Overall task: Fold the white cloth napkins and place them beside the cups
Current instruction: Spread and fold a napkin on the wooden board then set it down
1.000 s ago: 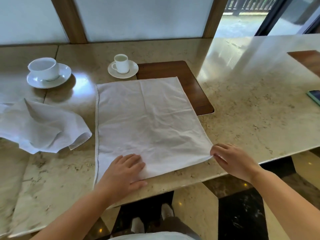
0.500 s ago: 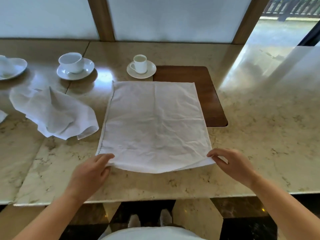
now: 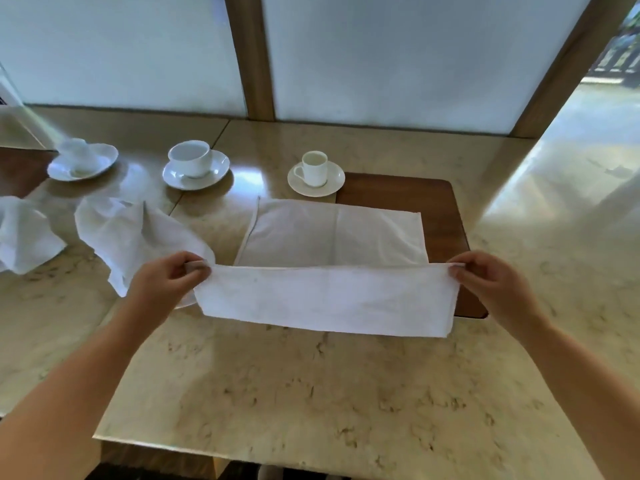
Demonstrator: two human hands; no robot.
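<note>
Bright daylight from right; glare on tabletop; slight motion blur.

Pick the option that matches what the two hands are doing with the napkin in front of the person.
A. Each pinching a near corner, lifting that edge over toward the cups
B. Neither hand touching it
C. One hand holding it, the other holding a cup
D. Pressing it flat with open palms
A: the left hand and right hand each pinch a corner of the napkin, its near edge raised over the part lying flat.

White napkin, white cups, beige veined marble table, brown wooden inset.
</note>
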